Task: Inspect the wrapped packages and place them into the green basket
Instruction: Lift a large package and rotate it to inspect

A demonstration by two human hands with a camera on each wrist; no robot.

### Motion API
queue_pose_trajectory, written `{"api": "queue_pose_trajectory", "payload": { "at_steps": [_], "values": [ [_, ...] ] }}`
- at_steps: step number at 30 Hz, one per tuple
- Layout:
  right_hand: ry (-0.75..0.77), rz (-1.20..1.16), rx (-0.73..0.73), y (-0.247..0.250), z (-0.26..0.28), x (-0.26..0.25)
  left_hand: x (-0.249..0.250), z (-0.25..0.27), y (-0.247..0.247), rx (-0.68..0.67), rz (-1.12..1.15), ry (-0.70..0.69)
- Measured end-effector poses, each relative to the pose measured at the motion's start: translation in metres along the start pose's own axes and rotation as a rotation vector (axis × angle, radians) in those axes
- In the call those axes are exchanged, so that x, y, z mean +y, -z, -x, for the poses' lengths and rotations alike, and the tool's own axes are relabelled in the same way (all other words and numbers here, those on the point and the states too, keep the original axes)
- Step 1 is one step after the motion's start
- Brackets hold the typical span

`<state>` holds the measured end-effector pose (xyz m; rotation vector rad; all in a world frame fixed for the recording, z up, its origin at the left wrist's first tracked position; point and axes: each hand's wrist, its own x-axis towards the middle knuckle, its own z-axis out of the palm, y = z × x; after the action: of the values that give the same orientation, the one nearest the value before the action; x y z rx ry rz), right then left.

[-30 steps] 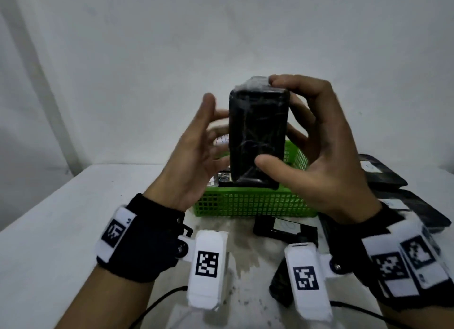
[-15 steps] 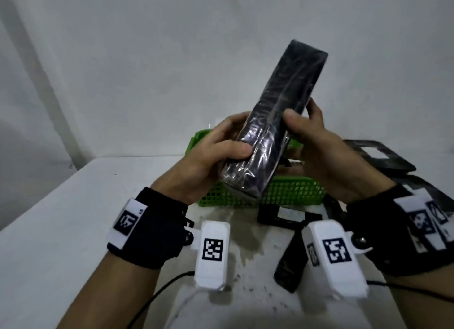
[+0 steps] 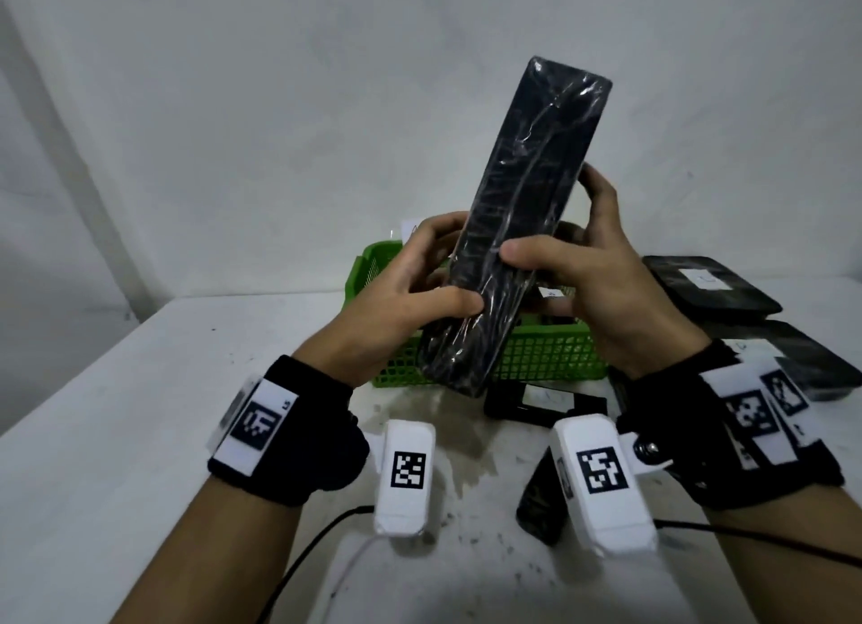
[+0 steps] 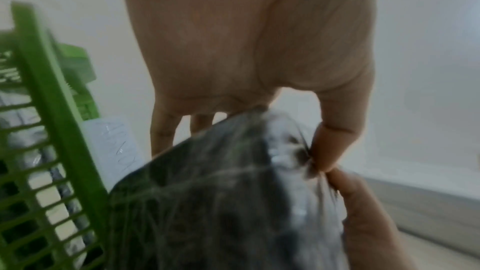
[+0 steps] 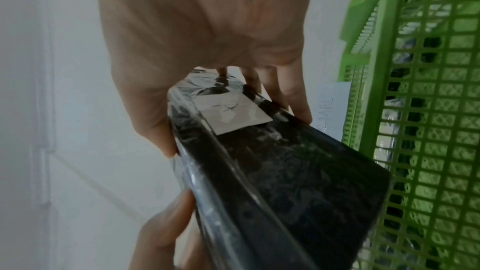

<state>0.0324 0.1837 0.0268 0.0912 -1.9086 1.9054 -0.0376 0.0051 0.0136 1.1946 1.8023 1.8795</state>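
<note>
Both hands, left hand (image 3: 410, 287) and right hand (image 3: 601, 292), grip one wrapped package (image 3: 522, 222) mid-inspection; green basket (image 3: 550, 357) partly filled; other packages (image 3: 713, 287) wait at three o'clock.

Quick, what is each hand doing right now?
Left hand: fingers curled round the lower part of the black wrapped package.
Right hand: gripping the same package from the other side.

Basket (image 3: 550, 357) contents mostly hidden behind package (image 3: 522, 231).
</note>
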Motion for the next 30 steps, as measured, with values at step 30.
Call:
{"api": "queue_pose_trajectory", "payload": {
  "at_steps": [30],
  "values": [
    [0.438,0.009,0.011,-0.013,0.015,-0.025,0.039,0.012,-0.028,-0.037,-0.171,-0.186]
  ]
}}
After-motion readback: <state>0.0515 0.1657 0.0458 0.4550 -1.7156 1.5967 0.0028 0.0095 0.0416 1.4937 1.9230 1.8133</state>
